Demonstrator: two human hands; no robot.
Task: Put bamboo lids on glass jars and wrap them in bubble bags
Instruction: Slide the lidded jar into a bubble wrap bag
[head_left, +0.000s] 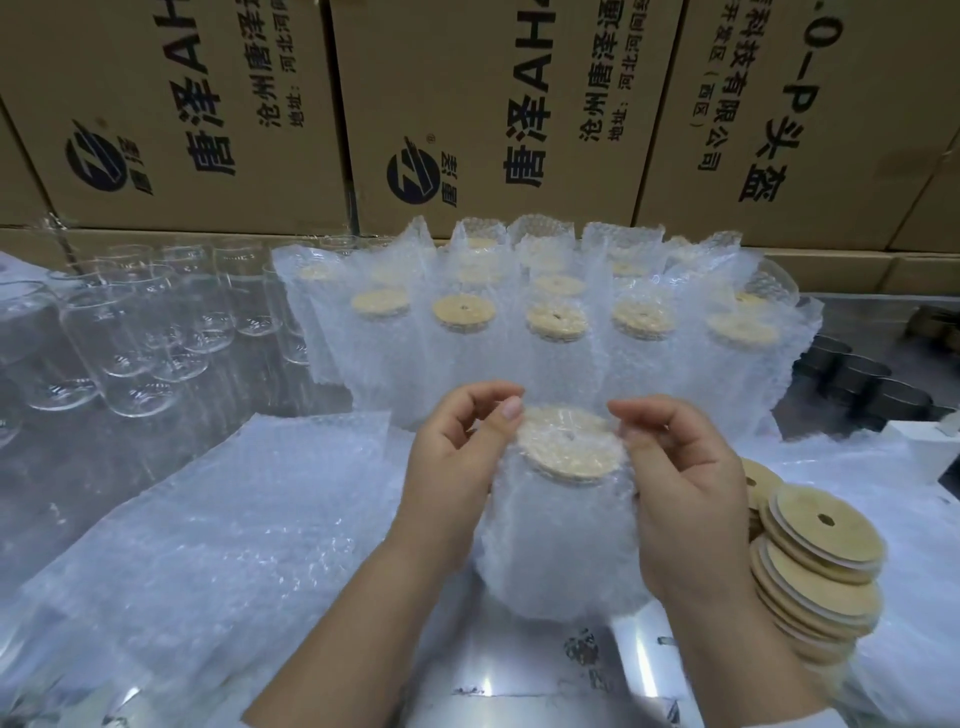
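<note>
Both hands held a clear bubble bag (561, 551) upright over the shiny metal worktop (498, 680), in the middle foreground. The left hand (457, 457) pinched the bag's upper left edge between thumb and curled fingers, and the right hand (685, 488) pinched the upper right edge likewise. Inside the bag, a round bamboo lid with a small centre hole (569, 441) showed near the top, between the two hands; the jar beneath was blurred by the wrap. Just behind stood rows of bagged, lidded jars (550, 332). Bare glass jars (140, 332) stood far left, flat bubble bags (208, 530) lay near left, and a leaning stack of bamboo lids (821, 566) sat beside the right hand. Printed brown cardboard boxes (467, 104) lined the back.
</note>
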